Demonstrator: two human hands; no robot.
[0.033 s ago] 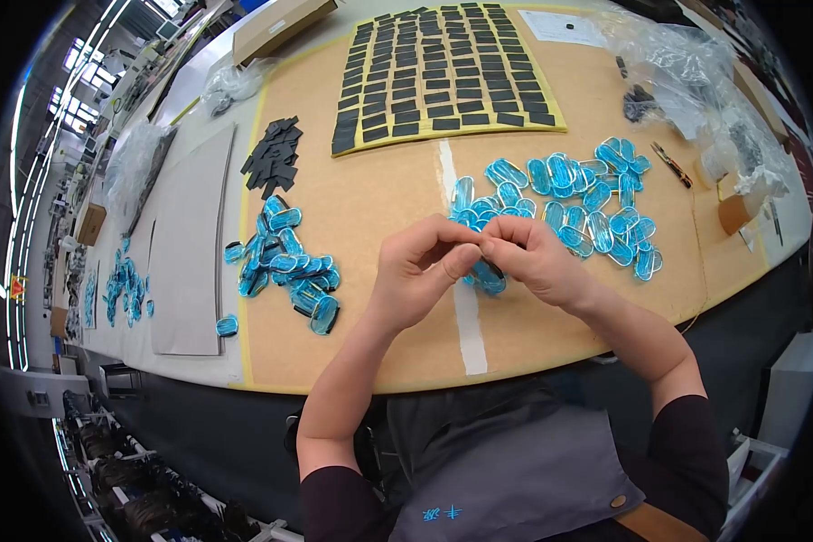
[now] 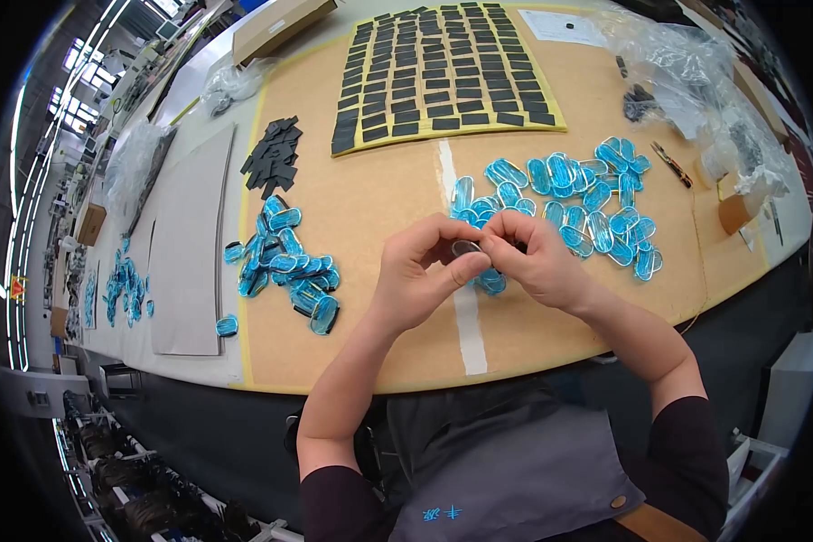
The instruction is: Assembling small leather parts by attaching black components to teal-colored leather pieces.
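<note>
Over the middle of the table, my left hand (image 2: pixel 413 271) pinches a small oval piece (image 2: pixel 465 247) with a dark face and a pale rim. My right hand (image 2: pixel 540 260) is closed at the fingertips against the same piece, and its fingers hide part of it. Right behind and below the fingers lie blue oval pieces with pale rims (image 2: pixel 490 282). More of these blue ovals (image 2: pixel 598 230) spread to the right of my hands. On the left is a heap of blue ovals (image 2: pixel 289 262), some with dark strips on them.
A pile of black strips (image 2: pixel 273 155) lies behind the left heap. Farther back, a yellow-edged board (image 2: pixel 370 135) carries rows of black rectangles. A pair of snips (image 2: pixel 672 164) and clear plastic bags (image 2: pixel 668 72) lie at the right. Grey sheet board (image 2: pixel 190 244) covers the left side.
The oval piece has turned, and its dark face now shows between my left thumb and fingers. My left thumb has shifted slightly right; the right hand has barely moved.
</note>
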